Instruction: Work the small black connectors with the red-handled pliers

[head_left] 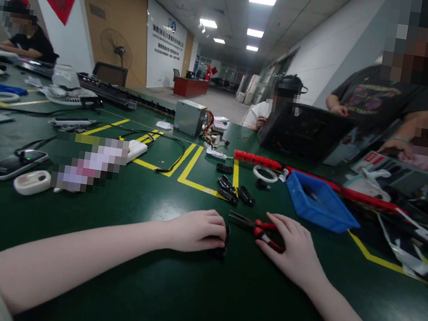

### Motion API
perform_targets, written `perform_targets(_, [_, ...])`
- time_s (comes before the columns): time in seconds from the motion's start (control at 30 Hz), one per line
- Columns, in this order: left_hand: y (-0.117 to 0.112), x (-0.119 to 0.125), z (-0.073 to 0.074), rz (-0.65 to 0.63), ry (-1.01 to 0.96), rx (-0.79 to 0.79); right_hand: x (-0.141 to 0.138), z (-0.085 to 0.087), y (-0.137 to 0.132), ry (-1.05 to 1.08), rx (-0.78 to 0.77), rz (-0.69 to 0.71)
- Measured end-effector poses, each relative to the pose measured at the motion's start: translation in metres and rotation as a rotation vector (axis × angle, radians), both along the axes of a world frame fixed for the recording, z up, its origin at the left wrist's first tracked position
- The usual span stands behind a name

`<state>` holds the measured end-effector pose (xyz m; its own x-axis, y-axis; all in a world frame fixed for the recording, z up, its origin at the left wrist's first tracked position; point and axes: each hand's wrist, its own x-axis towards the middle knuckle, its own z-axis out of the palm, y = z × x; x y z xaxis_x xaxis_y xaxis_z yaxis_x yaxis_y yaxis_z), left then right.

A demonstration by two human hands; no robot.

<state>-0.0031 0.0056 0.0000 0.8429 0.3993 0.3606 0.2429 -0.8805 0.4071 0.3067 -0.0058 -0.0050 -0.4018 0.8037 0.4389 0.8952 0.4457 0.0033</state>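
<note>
My left hand (201, 231) is closed around a small black part (225, 244), mostly hidden behind the fingers, low over the green table (130, 287). To its right, my right hand (295, 248) grips a pair of long-nose pliers (260, 230) by the red and black handles. The plier tips point left, just above and right of the black part, and appear apart from it. Beyond both hands several small black plastic parts (229, 188) lie in a loose group on the table.
A blue tray (322, 211) sits right of the pliers, with a white tape roll (265, 174) and red strips (258, 159) behind. A metal power supply box (188, 117) stands farther back. At left lie a phone-like device (14, 164) and cables. Other people work across the table.
</note>
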Motion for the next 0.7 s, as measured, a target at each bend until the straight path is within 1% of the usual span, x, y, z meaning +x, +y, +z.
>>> perform_targets(0.1, [-0.002, 0.0, -0.002, 0.011, -0.011, 0.021, 0.011, -0.002, 0.002, -0.03, -0.045, -0.032])
perform_targets(0.2, [-0.003, -0.001, -0.002, 0.013, -0.01, 0.054, 0.018, -0.002, 0.003, -0.017, -0.112, -0.016])
perform_targets(0.3, [-0.005, 0.0, 0.0, 0.011, 0.004, 0.081, 0.016, 0.0, 0.002, 0.006, -0.117, 0.012])
perform_targets(0.4, [-0.007, 0.0, 0.002, 0.016, 0.007, 0.079, 0.01, 0.004, -0.003, 0.017, -0.111, 0.0])
perform_targets(0.47, [-0.008, 0.0, 0.003, 0.018, 0.007, 0.068, 0.006, 0.007, -0.007, 0.011, -0.086, -0.01])
perform_targets(0.6, [-0.01, 0.0, 0.004, 0.018, 0.013, 0.064, 0.002, 0.011, -0.013, -0.006, 0.035, 0.006])
perform_targets(0.7, [-0.011, 0.0, 0.004, 0.018, 0.016, 0.068, -0.001, 0.013, -0.016, -0.025, 0.078, -0.001])
